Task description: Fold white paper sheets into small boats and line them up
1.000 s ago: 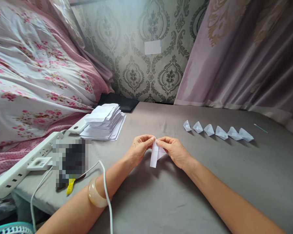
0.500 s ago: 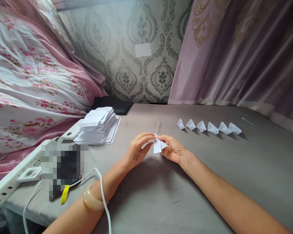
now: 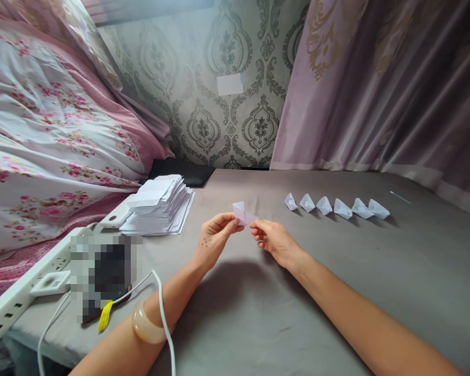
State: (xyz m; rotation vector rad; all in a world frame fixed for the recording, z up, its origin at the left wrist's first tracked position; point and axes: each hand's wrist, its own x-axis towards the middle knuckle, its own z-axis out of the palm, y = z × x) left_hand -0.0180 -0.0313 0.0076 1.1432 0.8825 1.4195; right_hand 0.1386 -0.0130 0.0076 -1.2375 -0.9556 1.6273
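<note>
Nearest me, a white cable (image 3: 162,308) crosses the left forearm (image 3: 113,334), and a power strip (image 3: 2,316) lies along the desk's (image 3: 282,334) left edge; I have room to swing right over the grey cloth. Mid-desk, raised above the surface, my left hand (image 3: 215,237) pinches the folded paper (image 3: 239,211), fingers closed, while my right hand's (image 3: 276,243) thumb and forefinger nip its right point. Towards the far edge, a paper stack (image 3: 152,209) sits left, six paper boats (image 3: 342,208) right.

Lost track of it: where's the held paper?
Head view, near centre: the held paper is between the left hand and right hand, left of the folded papers.
</note>
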